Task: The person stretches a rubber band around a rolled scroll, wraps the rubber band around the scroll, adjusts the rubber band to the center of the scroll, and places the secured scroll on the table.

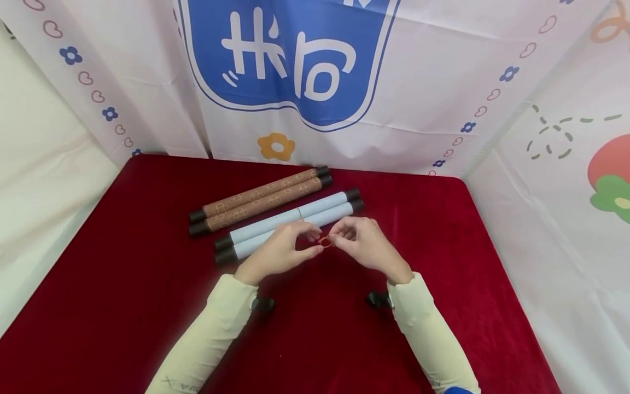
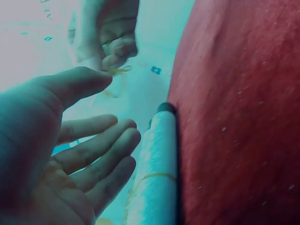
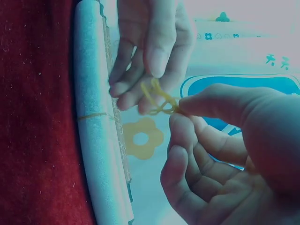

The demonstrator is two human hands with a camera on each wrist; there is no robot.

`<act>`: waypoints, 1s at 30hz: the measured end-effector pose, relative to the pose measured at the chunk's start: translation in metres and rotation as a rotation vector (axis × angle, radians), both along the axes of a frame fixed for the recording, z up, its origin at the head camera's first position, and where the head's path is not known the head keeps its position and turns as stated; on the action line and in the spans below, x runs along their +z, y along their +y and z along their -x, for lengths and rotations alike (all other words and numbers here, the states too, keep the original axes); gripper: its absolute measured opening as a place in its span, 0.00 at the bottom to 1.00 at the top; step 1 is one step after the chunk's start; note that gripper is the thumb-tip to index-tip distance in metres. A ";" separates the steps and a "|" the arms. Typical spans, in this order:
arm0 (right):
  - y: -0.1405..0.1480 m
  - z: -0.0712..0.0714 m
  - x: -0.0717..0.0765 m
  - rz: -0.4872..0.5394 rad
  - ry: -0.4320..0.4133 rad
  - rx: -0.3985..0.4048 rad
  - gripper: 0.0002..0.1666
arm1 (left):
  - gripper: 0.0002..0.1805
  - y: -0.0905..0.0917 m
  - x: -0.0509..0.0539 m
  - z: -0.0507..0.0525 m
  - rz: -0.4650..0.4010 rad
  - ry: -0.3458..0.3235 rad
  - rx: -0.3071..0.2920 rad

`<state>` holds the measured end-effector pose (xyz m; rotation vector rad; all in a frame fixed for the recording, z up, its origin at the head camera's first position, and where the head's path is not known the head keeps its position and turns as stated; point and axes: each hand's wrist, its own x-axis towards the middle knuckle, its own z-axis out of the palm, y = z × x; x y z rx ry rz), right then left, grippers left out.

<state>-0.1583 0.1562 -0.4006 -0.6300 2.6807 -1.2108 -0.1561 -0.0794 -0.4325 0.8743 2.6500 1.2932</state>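
Observation:
My right hand (image 1: 363, 243) pinches a thin yellow-orange rubber band (image 3: 161, 105) between thumb and fingertips, and the band hangs in a small twisted loop. Facing it, my left hand (image 1: 280, 249) has its thumb and fingers spread apart. The left thumb tip (image 2: 105, 80) is close to the band; whether it touches I cannot tell. Just beyond the hands lies a pair of light blue rolls (image 1: 261, 220) with dark ends, side by side, partly hidden by the left hand. Another thin band (image 3: 93, 116) runs round their middle.
Behind the blue rolls lies a pair of brown patterned rolls (image 1: 263, 200) with dark ends. All rest on a red cloth-covered table (image 1: 315, 334). White printed curtains (image 1: 423, 82) enclose the back and sides.

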 end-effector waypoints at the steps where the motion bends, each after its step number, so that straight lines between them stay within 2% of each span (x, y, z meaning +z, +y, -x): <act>1: 0.000 -0.001 0.000 0.005 -0.002 0.003 0.03 | 0.16 0.001 -0.001 0.000 -0.011 -0.012 -0.008; 6: -0.001 -0.003 0.000 0.033 0.000 0.009 0.03 | 0.06 0.002 -0.005 -0.002 -0.055 -0.067 -0.026; 13: 0.001 -0.004 -0.001 0.059 -0.020 0.059 0.02 | 0.05 -0.002 0.000 0.000 -0.119 -0.089 -0.005; 18: 0.005 -0.003 -0.001 0.064 -0.042 0.109 0.03 | 0.03 -0.001 0.001 0.000 -0.123 -0.097 0.019; 25: 0.007 -0.001 0.000 0.065 -0.053 0.043 0.07 | 0.03 0.000 -0.002 0.000 -0.109 -0.073 0.009; 30: 0.004 0.000 -0.003 0.064 -0.033 0.065 0.03 | 0.03 0.002 -0.003 -0.002 -0.096 -0.078 0.003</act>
